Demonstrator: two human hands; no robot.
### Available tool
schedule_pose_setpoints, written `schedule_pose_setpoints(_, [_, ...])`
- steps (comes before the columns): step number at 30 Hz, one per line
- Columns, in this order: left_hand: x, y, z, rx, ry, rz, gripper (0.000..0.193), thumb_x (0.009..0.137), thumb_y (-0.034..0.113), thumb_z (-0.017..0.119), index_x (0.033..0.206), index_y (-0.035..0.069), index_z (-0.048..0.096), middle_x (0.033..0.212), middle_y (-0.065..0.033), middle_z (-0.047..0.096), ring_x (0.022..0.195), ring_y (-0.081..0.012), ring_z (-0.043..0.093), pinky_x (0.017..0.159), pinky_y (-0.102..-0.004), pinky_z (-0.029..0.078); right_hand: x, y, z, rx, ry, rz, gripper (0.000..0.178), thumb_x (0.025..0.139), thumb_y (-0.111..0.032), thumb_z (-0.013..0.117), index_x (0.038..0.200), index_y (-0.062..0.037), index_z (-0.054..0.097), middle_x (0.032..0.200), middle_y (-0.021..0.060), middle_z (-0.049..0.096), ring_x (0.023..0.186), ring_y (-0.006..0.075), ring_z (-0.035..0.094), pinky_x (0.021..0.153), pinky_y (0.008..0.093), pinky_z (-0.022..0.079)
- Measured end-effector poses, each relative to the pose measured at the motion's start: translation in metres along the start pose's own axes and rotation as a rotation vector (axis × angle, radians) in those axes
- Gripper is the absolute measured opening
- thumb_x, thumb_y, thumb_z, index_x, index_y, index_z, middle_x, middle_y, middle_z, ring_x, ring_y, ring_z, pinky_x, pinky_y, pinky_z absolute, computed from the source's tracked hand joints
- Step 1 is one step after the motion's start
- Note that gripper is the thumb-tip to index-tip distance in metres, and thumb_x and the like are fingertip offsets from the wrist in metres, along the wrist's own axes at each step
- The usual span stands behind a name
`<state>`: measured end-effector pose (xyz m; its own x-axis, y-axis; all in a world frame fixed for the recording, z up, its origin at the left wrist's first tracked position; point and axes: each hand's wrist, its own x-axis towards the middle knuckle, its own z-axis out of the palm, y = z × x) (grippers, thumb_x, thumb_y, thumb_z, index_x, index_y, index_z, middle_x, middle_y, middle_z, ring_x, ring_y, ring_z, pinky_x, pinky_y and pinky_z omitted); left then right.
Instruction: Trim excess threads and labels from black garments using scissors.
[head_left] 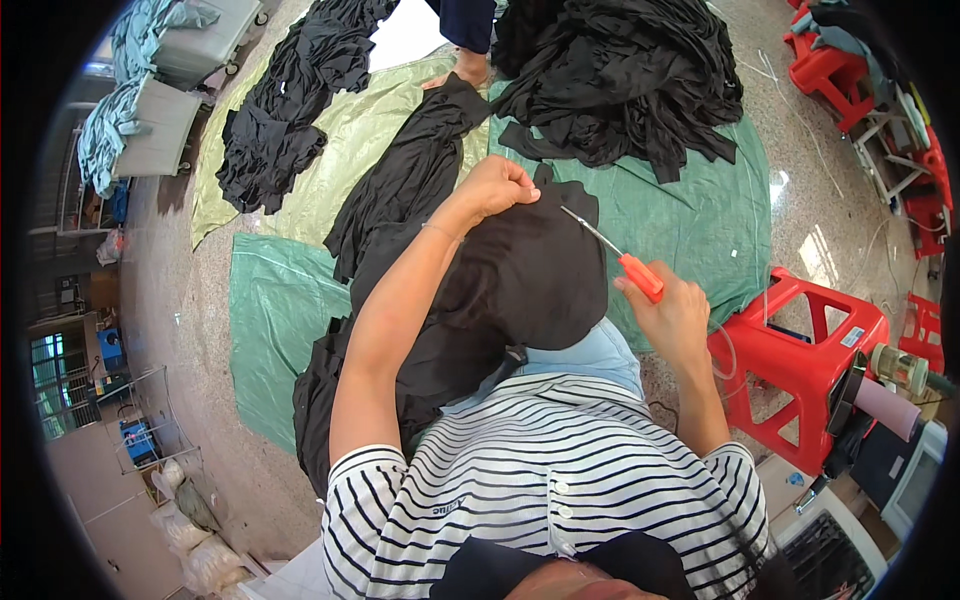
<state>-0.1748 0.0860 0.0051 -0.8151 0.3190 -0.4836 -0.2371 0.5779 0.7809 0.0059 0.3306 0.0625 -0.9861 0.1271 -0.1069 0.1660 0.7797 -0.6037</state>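
Observation:
Black garments (545,280) lie over my lap and spread down to the left. My left hand (492,188) is closed in a pinch above the upper part of this black cloth. Whatever is between its fingertips is too small or hidden to make out. In my right hand (672,312) is an orange-handled tool (641,277) with a thin metal shaft, somewhat like a screwdriver. Its shaft points up and left over the cloth, with the tip a short way right of my left fingertips. My right fingers are wrapped round the handle.
Large heaps of black garments (640,80) lie on green sheeting (690,215) and yellowish sheeting (300,190). Another person's foot (470,70) shows at the top. A red plastic stool (800,350) stands by my right arm. Grey carts (155,125) with light-blue cloth are far left.

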Motion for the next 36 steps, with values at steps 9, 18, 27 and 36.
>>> schedule_pose_setpoints(9, [-0.009, -0.01, -0.003, -0.046, 0.156, 0.025, 0.009, 0.077, 0.007, 0.075, 0.077, -0.001, 0.071, 0.07, 0.0008, 0.065, 0.064, -0.0062, 0.054, 0.064, -0.0224, 0.044, 0.002, -0.001, 0.008, -0.055, -0.024, -0.071, 0.034, 0.083, -0.039, 0.073, 0.087, -0.0064, 0.066, 0.056, 0.017, 0.058, 0.056, 0.0403, 0.059, 0.051, 0.0474, 0.043])
schedule_pose_setpoints(18, [-0.003, -0.022, -0.003, -0.119, 0.173, 0.034, 0.013, 0.074, 0.013, 0.077, 0.073, 0.002, 0.072, 0.066, -0.0037, 0.066, 0.063, -0.0118, 0.059, 0.063, -0.0281, 0.047, 0.004, -0.008, 0.015, -0.048, -0.04, -0.075, 0.036, 0.083, -0.04, 0.073, 0.085, -0.0044, 0.065, 0.056, 0.0176, 0.058, 0.057, 0.0405, 0.059, 0.052, 0.047, 0.044])
schedule_pose_setpoints(27, [-0.063, 0.007, 0.054, 0.974, 0.64, 0.959, 0.009, 0.073, 0.016, 0.059, 0.077, 0.01, 0.055, 0.083, -0.0066, 0.052, 0.074, -0.0246, 0.055, 0.066, -0.0365, 0.047, 0.001, 0.003, -0.007, 0.072, 0.195, 0.147, 0.034, 0.085, -0.042, 0.072, 0.095, -0.0102, 0.066, 0.067, 0.0171, 0.064, 0.067, 0.0402, 0.063, 0.06, 0.0452, 0.047])
schedule_pose_setpoints(36, [-0.164, -0.049, 0.145, 0.699, -0.003, 0.778, 0.012, 0.074, 0.015, 0.067, 0.08, 0.007, 0.061, 0.079, -0.0054, 0.055, 0.078, -0.0225, 0.058, 0.061, -0.0348, 0.05, 0.001, 0.011, -0.017, 0.022, 0.167, 0.132, 0.033, 0.084, -0.038, 0.072, 0.091, -0.0074, 0.064, 0.066, 0.0171, 0.062, 0.066, 0.0399, 0.062, 0.058, 0.045, 0.046])
